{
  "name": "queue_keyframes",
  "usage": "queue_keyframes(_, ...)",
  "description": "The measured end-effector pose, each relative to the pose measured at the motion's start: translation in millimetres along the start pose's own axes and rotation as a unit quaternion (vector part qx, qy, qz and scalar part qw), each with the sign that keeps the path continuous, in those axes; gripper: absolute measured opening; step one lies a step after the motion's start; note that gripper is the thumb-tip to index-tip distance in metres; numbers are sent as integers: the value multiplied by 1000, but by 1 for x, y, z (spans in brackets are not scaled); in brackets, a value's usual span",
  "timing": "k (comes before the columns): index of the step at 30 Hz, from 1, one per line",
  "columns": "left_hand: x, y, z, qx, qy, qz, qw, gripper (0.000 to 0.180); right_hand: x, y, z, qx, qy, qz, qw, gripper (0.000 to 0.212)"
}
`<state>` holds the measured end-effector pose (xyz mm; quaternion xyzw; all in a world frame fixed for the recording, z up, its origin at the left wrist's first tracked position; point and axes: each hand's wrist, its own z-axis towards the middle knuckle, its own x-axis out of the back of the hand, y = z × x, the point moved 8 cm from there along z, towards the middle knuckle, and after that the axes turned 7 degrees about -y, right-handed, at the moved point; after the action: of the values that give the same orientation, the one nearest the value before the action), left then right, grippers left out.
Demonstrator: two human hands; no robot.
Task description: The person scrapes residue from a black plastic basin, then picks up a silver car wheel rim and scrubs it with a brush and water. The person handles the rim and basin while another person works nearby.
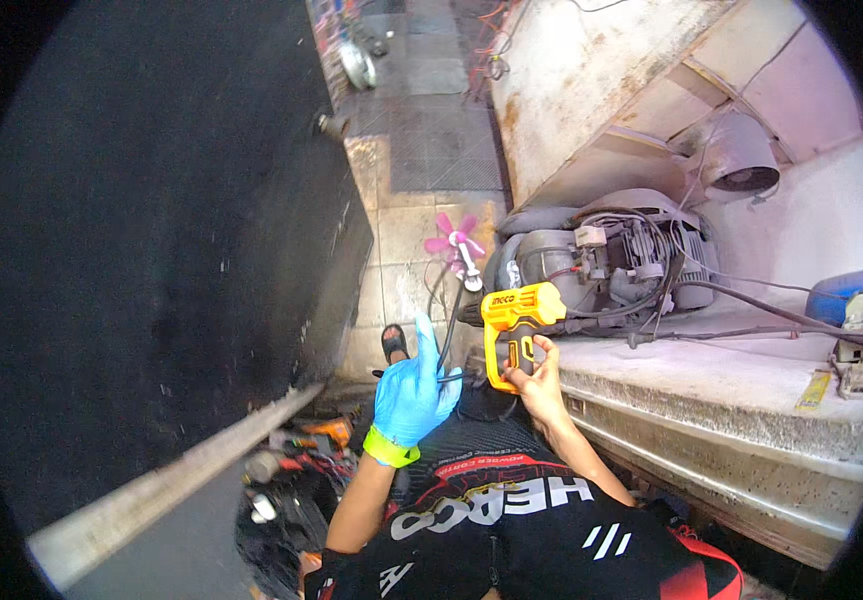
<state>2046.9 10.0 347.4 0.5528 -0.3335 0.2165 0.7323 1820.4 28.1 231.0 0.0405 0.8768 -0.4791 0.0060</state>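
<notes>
My right hand [539, 385] is bare and wraps round the grip of a yellow-and-black power tool [521, 308] that looks like a heat gun. Its dark nozzle points left, and a yellow guard loops in front of the grip. Close by on the left, my left hand [409, 395] wears a blue glove with a bright yellow-green band at the wrist. Its index finger stretches forward, while a black cord [452, 335] bends at the other fingers and appears caught there. Beyond the tool is a pink fan [454, 238] with a white stem.
On the right, a dusty motor-driven machine [621, 255] sits above a worn ledge [711, 400]. A tall black panel [181, 220] fills the left. Tools and cables lie heaped in a black container [286, 515] at lower left. Tiled floor [398, 235] runs ahead.
</notes>
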Motion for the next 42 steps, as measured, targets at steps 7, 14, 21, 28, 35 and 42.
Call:
queue_keyframes(7,26,-35,158,29,-14,92,995,86,-14,-65,82,99,96,-28,990,71)
queue_keyframes(14,-10,-46,281,-62,-128,-50,989,75,-58,-130,169,18,68,93,993,31)
queue_keyframes(21,-61,-88,389,-234,-210,98,944,72,-78,-186,349,-44,84,234,968,67)
queue_keyframes(28,-11,-192,552,-114,-199,122,966,70,-136,-268,544,-137,-82,173,972,24)
queue_keyframes(35,99,-329,572,260,-59,26,964,92,-227,-348,766,-92,-229,-19,969,9)
queue_keyframes(42,96,-419,556,502,100,-214,832,71,-283,-362,1003,-147,-204,-94,963,20)
